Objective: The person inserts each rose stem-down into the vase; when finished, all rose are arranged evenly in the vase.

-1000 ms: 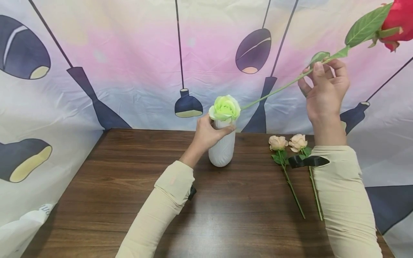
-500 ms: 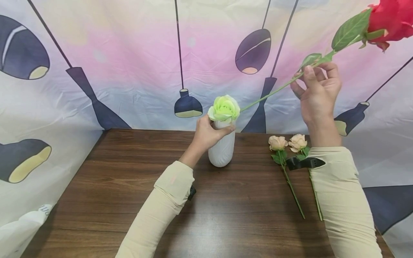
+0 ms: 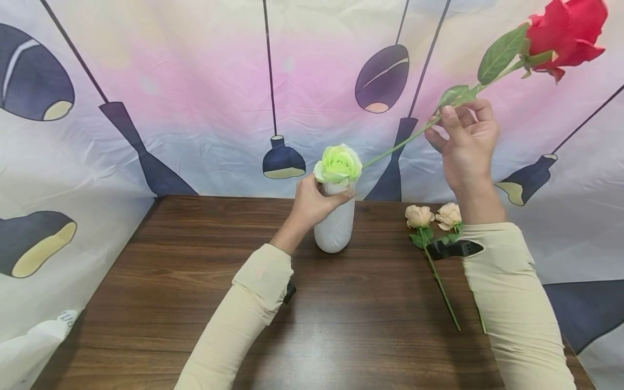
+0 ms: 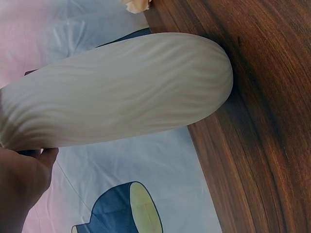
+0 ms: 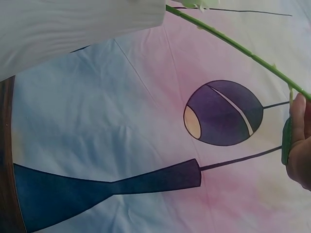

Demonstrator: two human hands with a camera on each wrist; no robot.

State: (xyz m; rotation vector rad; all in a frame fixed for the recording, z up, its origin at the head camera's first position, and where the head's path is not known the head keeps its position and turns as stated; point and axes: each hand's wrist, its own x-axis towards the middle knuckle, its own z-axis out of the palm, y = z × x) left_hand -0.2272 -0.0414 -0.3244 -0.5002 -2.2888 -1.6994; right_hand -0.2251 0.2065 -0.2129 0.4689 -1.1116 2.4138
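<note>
A white vase with a rippled surface stands upright on the table, a light green rose at its mouth. My left hand grips the vase near its neck; in the left wrist view the vase fills the middle. Up at the right, my right hand pinches the stem of a red rose just below its leaves. That stem slants down to the vase's mouth, its lower end hidden behind the green bloom. In the right wrist view the green stem meets the vase's rim.
Two pale peach roses, one nearer the middle and one further right, lie on the brown wooden table, partly under the right sleeve. A printed cloth backdrop hangs behind the table. White plastic lies at the left edge.
My right hand has moved left and slightly down with the red rose, whose bloom now shows whole. The left hand and the vase have stayed in place.
</note>
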